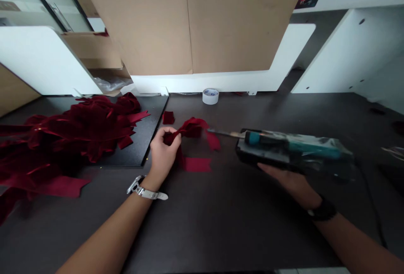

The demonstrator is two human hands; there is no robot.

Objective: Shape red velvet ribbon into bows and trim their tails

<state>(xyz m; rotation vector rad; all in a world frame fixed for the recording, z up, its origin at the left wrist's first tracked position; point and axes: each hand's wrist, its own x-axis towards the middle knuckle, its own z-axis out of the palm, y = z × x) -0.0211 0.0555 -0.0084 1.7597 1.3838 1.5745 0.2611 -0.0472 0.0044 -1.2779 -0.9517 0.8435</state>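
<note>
My left hand (164, 150) pinches a dark red velvet ribbon bow (193, 127) at its knot. One ribbon tail (197, 164) of the bow lies toward me; another hangs at its right side. My right hand (290, 183) is closed around a long corded tool (296, 147) from below; its fingers are mostly hidden. The tool has a black body, a teal barrel under clear plastic and a thin metal tip like a soldering iron's. Its tip is close to the bow's right tail; whether they touch I cannot tell. A small red velvet piece (168, 118) lies beyond my left hand.
A heap of red velvet bows (91, 126) covers the left, partly on a black board (151, 131). A roll of tape (210, 96) stands at the back by a white partition (195, 82) with brown cardboard (227, 25). A black cord (374, 206) runs along the right.
</note>
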